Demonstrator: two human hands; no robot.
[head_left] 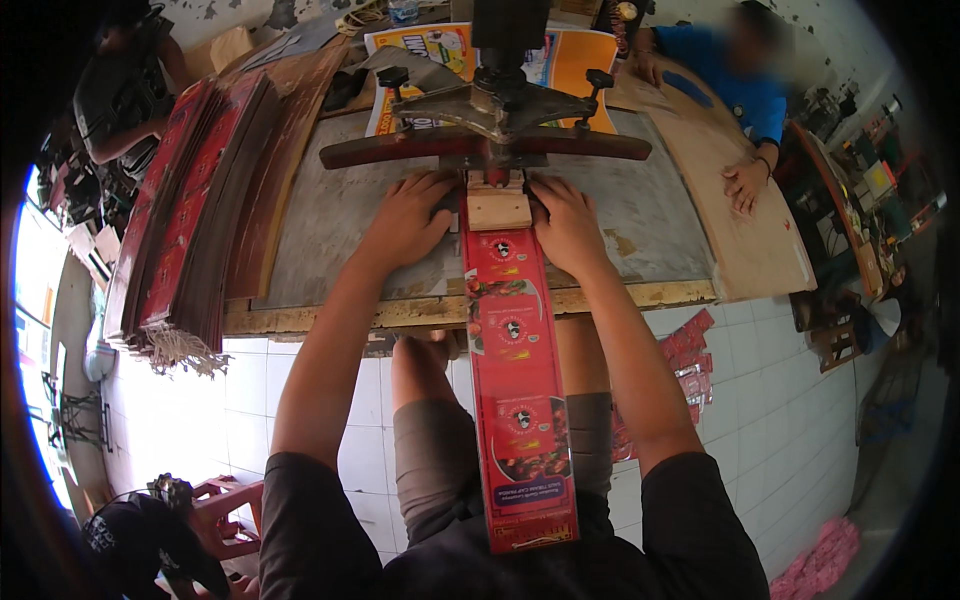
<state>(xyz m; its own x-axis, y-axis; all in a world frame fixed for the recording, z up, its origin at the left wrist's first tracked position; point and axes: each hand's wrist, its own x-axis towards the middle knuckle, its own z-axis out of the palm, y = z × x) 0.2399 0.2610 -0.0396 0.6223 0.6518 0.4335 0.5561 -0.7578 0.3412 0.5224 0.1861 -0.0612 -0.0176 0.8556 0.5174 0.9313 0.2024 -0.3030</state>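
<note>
A long stack of red printed packaging strips (514, 385) runs from under the press (500, 112) across the table edge and down over my lap. On its far end rests a small wooden block (499, 211), directly below the press's metal head. My left hand (408, 218) lies on the grey tabletop left of the block, fingers stretched forward and thumb apart. On the other side, my right hand (568, 222) lies against the strips' right edge beside the block, its fingers extended. Neither hand visibly grips anything; the fingertips are partly shaded under the press's curved bar.
Tall bundles of red strips (205, 200) stand at the left table edge. A co-worker in blue (700, 60) sits at the far right, one hand on a wooden board (745, 235). Red scraps (690, 365) lie on the tiled floor; a red stool (228, 515) stands lower left.
</note>
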